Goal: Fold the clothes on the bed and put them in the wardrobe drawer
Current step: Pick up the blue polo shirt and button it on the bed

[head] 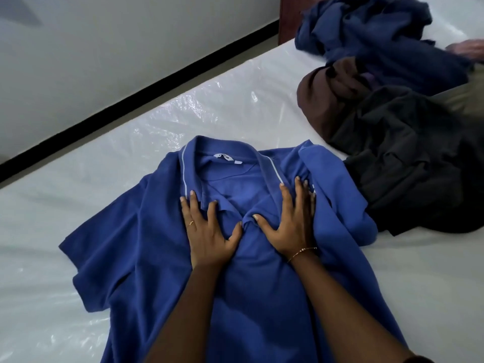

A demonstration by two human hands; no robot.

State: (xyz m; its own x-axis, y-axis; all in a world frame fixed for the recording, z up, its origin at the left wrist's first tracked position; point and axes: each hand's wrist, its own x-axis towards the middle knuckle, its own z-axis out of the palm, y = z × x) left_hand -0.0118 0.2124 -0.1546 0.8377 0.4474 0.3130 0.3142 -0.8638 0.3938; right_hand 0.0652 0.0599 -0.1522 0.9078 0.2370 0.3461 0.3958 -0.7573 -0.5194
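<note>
Both flat hands, left hand and right hand, press the polo shirt.

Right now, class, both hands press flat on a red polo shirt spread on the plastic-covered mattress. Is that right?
Not quite: the polo shirt is blue, not red, as the head view shows. The left hand and right hand do press flat on it, spread on the plastic-covered mattress.
</note>
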